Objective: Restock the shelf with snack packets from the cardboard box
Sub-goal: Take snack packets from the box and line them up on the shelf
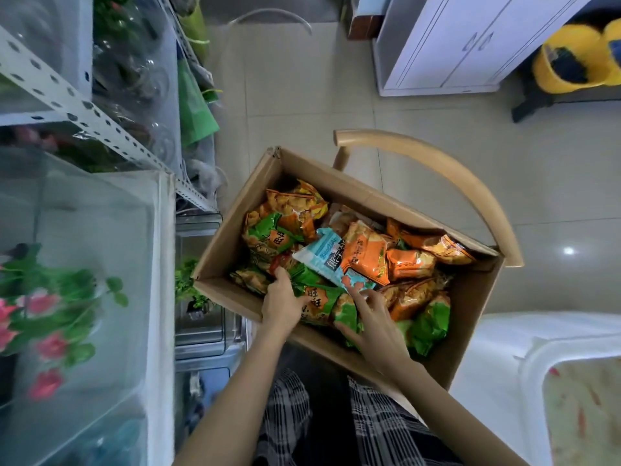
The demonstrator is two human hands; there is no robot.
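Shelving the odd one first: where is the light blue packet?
In the head view, the light blue packet lies atop the pile in the middle of the cardboard box, just beyond the right hand, an orange packet on its right.

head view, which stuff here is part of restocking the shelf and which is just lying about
Part of the job: cardboard box, snack packets in it, shelf on the left, left hand and right hand on the packets.

Just lying about: wooden chair, white cabinet, yellow bucket, pink flowers, green bag.
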